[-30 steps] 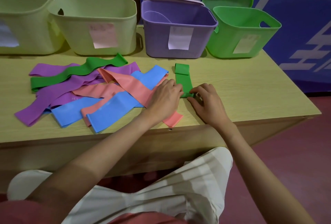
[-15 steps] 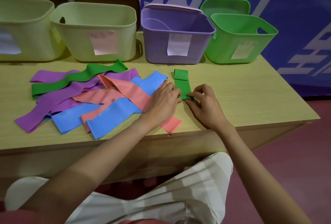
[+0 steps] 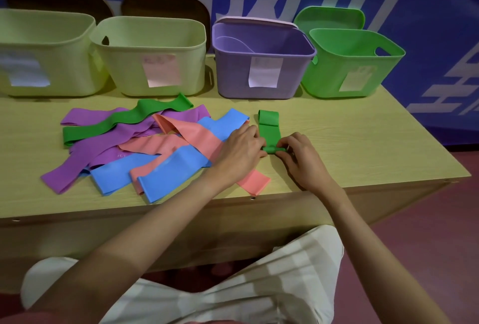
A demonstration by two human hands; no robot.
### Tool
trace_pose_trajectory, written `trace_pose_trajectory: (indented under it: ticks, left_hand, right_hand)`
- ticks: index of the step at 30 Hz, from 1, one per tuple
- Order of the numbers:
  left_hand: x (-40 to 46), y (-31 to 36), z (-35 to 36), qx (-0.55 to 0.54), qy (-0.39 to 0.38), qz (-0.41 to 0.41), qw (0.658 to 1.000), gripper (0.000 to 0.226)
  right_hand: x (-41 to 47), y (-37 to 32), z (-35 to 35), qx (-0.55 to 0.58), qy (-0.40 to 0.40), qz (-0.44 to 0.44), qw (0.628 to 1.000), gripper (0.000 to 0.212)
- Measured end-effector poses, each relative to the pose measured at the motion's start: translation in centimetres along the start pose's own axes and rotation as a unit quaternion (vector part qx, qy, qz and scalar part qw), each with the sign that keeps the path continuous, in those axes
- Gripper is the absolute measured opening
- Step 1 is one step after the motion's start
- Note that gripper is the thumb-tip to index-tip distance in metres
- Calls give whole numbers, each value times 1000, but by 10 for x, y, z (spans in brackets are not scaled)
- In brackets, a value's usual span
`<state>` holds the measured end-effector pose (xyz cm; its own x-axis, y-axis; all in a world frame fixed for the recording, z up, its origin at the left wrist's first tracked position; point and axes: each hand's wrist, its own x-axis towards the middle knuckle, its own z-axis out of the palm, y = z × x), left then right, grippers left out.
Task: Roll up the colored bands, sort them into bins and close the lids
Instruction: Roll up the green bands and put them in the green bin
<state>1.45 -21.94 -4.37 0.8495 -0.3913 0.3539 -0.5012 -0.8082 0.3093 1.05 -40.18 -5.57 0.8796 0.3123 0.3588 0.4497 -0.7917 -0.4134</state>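
Head view shows both my hands at the near end of the green band, where a small roll is started. My left hand pinches the left end of this roll with curled fingers, and my right hand pinches the right end, so each grip is closed on the band and not released. The rest of the band lies flat on the surface, pointing away from me, and its far end is folded over itself. I judge the material to be thin, soft rubber, very light and a little springy, so the roll may open again if I let go. It is better to hold it at both ends of the roll and press down while turning. The green bin stands open behind, and the pile of other bands lies at my left
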Motion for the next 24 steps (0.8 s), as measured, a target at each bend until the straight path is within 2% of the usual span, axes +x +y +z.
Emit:
trace_pose_trajectory:
  ticks: [7,13,17,24]
  left_hand:
    - [-17,2,1,3,13,22,1000,25]
    - [-16,5,5,7,13,15,1000,33]
    - [-13,8,7,-10,16,6,1000,22]
    - [-9,7,4,10,29,6,1000,23]
  right_hand:
    - [-17,-7,-4,0,-3,-6,1000,13]
    - [-13,-5,-6,18,6,6,1000,15]
    - [-9,-5,-7,11,3,1,1000,15]
    - [-13,-7,-7,-3,-5,-8,1000,20]
